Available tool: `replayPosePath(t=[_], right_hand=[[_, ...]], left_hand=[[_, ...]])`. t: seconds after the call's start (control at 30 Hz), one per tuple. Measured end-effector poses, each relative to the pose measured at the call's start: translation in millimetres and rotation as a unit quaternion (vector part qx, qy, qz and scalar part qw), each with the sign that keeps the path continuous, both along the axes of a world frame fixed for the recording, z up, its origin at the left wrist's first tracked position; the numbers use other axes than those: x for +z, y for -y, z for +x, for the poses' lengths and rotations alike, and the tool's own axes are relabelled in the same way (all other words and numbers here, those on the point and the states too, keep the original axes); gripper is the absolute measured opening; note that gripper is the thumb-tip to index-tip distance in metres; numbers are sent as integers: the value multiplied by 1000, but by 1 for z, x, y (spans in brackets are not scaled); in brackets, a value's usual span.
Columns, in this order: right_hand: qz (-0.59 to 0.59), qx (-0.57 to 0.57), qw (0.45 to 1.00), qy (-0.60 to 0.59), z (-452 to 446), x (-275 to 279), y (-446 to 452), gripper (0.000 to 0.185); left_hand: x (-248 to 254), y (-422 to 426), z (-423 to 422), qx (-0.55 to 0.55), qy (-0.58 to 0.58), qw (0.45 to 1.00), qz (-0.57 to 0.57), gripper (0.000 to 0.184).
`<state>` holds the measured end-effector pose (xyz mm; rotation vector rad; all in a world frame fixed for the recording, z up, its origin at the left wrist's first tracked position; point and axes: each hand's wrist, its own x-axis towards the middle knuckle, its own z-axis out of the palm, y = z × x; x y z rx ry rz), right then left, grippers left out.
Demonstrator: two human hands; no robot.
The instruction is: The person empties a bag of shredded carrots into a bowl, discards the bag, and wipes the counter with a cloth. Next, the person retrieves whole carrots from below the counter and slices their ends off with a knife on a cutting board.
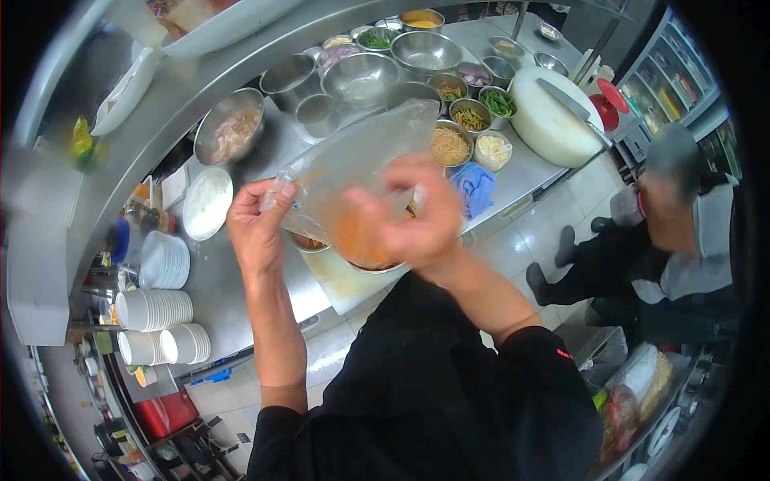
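Observation:
My left hand [258, 220] is closed, pinching the gathered edge of a clear plastic bag [361, 152] between thumb and fingers. The bag spreads to the right and upward over the counter's front part. My right hand [421, 216] is smeared by motion at the bag's right side, and its grip cannot be made out. Something orange [357, 236] shows through or beneath the plastic; whether it lies in the bag or in the round metal bowl [377, 269] below is unclear. Part of that bowl is hidden by the bag and my right hand. A pale cutting board [341, 293] lies under it.
Metal bowls of ingredients, including green beans [499, 102], crowd the back. A knife [564, 99] rests on a round white chopping block [537, 120]. A blue cloth [475, 190] lies right; stacked white bowls [154, 309] stand left. Another person [674, 184] is on the right.

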<state>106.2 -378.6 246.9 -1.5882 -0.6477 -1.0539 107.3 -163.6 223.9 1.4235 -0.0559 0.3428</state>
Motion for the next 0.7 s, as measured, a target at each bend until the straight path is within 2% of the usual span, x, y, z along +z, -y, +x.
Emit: replayPosePath(t=[0.03, 0.07, 0.1, 0.13, 0.2, 0.3, 0.4, 0.5, 0.57, 0.6, 0.67, 0.7], right_hand=[[-75, -2, 996, -42, -2, -5, -13, 20], [-149, -7, 985, -86, -2, -11, -22, 18], [-147, -11, 985, -87, -1, -20, -26, 18], [-154, 6, 982, -112, 4, -28, -28, 17], [-164, 28, 977, -131, 9, -27, -27, 17], [-159, 30, 979, -126, -3, -18, -22, 16], [-188, 52, 971, -139, -13, -12, -21, 15], [-155, 96, 978, -101, -16, -8, -22, 14], [-215, 3, 969, -123, -3, -16, -23, 16], [-214, 1, 970, -118, -5, -8, -23, 16], [-137, 60, 987, -50, -20, 6, -23, 15], [-136, 63, 987, -59, -20, -2, -22, 15]], left_hand=[[-2, 2, 1, -1, -1, 1000, 0, 20], [-3, 5, 1, -34, 16, 998, -46, 17], [-3, 8, 2, -70, 34, 993, -91, 14], [-1, 11, 3, -75, 35, 993, -89, 14], [5, 13, 1, -39, 32, 982, -182, 13], [4, 4, 1, -6, 41, 991, -124, 14], [5, 7, 0, -1, 60, 993, -106, 15], [5, 8, -1, 2, 64, 991, -118, 14], [4, 10, -3, 13, 66, 991, -113, 14], [6, 10, 0, 23, 73, 991, -107, 14], [7, 8, 4, 20, 72, 992, -102, 16], [5, 7, -1, 15, 63, 993, -96, 17]])
